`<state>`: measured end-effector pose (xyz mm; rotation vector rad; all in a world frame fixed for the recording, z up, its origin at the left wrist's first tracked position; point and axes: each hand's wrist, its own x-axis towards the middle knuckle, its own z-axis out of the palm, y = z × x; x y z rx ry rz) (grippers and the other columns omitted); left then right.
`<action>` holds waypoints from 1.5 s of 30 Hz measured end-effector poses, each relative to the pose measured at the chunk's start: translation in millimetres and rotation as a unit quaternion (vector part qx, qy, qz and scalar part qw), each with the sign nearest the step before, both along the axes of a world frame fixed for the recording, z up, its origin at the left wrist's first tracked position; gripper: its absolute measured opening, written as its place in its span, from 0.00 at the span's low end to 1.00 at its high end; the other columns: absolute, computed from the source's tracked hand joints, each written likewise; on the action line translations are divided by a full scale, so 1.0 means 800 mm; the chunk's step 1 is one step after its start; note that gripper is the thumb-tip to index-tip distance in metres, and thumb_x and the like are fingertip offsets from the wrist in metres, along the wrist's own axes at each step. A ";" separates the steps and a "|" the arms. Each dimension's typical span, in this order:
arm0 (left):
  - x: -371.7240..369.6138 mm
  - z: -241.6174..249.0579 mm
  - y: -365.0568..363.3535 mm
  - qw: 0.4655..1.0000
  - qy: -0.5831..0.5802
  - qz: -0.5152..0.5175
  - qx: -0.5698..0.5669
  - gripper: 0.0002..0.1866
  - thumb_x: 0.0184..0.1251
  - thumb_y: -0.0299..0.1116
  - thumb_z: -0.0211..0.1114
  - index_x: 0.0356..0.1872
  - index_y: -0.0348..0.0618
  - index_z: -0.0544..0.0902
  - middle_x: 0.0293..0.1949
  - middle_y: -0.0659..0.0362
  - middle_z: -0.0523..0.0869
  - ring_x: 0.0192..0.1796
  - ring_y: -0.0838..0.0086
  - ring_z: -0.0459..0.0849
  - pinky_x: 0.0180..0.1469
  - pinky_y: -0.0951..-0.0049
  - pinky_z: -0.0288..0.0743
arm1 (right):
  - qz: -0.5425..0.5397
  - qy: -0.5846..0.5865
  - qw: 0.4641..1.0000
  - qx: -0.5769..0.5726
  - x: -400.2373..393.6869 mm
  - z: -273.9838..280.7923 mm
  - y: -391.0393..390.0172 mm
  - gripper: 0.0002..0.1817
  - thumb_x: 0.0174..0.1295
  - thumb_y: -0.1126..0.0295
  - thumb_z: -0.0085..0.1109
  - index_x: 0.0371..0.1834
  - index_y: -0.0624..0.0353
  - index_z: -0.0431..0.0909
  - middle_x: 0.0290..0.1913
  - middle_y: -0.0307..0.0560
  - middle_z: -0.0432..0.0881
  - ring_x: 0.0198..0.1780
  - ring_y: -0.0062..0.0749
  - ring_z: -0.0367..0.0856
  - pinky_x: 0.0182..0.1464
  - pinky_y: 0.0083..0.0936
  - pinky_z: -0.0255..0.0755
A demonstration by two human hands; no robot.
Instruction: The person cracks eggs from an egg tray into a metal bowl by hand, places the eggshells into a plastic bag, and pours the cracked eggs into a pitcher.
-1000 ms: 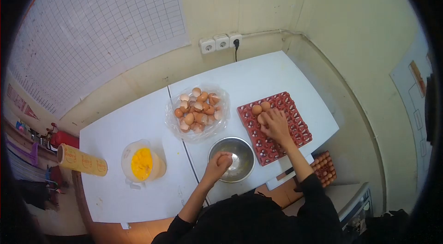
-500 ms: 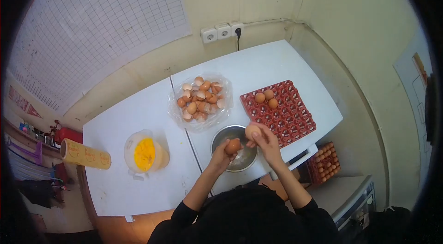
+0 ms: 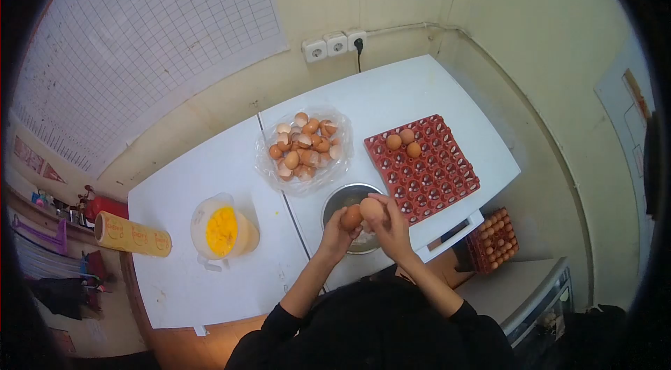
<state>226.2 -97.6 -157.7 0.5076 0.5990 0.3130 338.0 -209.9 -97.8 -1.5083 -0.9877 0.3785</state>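
Note:
My left hand (image 3: 336, 233) is closed around a brown egg (image 3: 351, 217). In my right hand (image 3: 393, 233) is a paler egg (image 3: 371, 209), held right beside the brown one; the two look to be touching. Both hands are over a metal bowl (image 3: 335, 203), and they hide much of its inside. Right of the bowl lies a red egg tray (image 3: 440, 174) with 3 eggs (image 3: 394, 142) in its far left corner. Behind the bowl, a clear plastic bag (image 3: 265, 175) holds many cracked eggshells (image 3: 305, 146).
A clear plastic jug (image 3: 244, 238) with yellow egg inside stands on the white tabletop (image 3: 175, 293) at left. Near the left edge lies a yellow roll (image 3: 133, 233). Another tray of eggs (image 3: 495, 238) sits lower down at right. Wall sockets (image 3: 335, 45) hold a black plug.
My right hand has moved left and slightly down, bringing the paler egg up against the brown egg. My left hand has shifted only slightly.

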 end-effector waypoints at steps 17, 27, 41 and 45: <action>-0.003 0.029 -0.010 0.962 0.056 0.045 0.264 0.24 0.51 0.19 0.73 0.50 0.44 0.75 0.46 0.57 0.78 0.45 0.74 0.82 0.48 0.76 0.80 | 0.123 0.182 0.968 -0.118 0.033 -0.025 -0.004 0.17 0.61 0.62 0.68 0.46 0.58 0.74 0.23 0.37 0.78 0.28 0.15 0.76 0.28 0.13 0.68; 0.000 0.025 -0.011 0.909 0.097 0.082 0.396 0.20 0.46 0.18 0.70 0.44 0.41 0.79 0.44 0.61 0.79 0.48 0.77 0.78 0.52 0.76 0.74 | 0.069 -0.029 0.981 -0.177 0.041 -0.013 -0.015 0.22 0.45 0.65 0.73 0.45 0.62 0.83 0.26 0.48 0.84 0.27 0.26 0.83 0.34 0.24 0.77; -0.018 0.039 0.009 0.766 0.104 0.008 0.634 0.22 0.44 0.21 0.70 0.45 0.41 0.80 0.45 0.55 0.80 0.50 0.65 0.80 0.55 0.71 0.73 | 0.105 -0.228 0.956 -0.149 0.029 0.011 -0.022 0.26 0.53 0.75 0.62 0.59 0.49 0.78 0.47 0.49 0.78 0.45 0.44 0.82 0.46 0.34 0.78; -0.021 0.028 0.005 0.783 0.116 0.029 0.611 0.22 0.43 0.22 0.72 0.44 0.42 0.81 0.43 0.54 0.81 0.49 0.64 0.80 0.54 0.70 0.74 | 0.106 -0.229 0.955 -0.156 0.029 0.008 -0.022 0.26 0.54 0.74 0.62 0.60 0.48 0.76 0.42 0.48 0.80 0.41 0.43 0.83 0.43 0.34 0.79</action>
